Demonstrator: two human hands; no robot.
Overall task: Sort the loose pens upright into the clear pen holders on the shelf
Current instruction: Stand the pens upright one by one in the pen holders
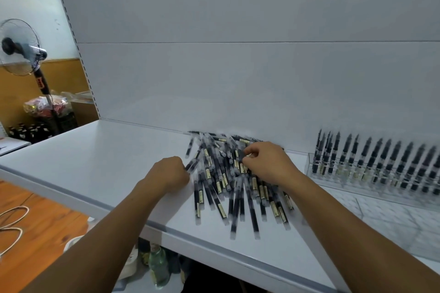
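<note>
A heap of loose black pens (223, 183) with clear caps and yellow labels lies on the white shelf (114, 164), reaching back to the rear panel. My left hand (170, 172) is curled at the heap's left edge, fingers closed around pens there. My right hand (266, 164) rests on top of the heap, its fingertips pinching pens near the middle. At the right stands a long clear pen holder (371, 181) with several pens upright in a row.
A standing fan (20, 47) and bagged goods are off to the left beyond the shelf. Bottles (158, 266) stand below the shelf edge. Cables lie on the wooden floor at the lower left.
</note>
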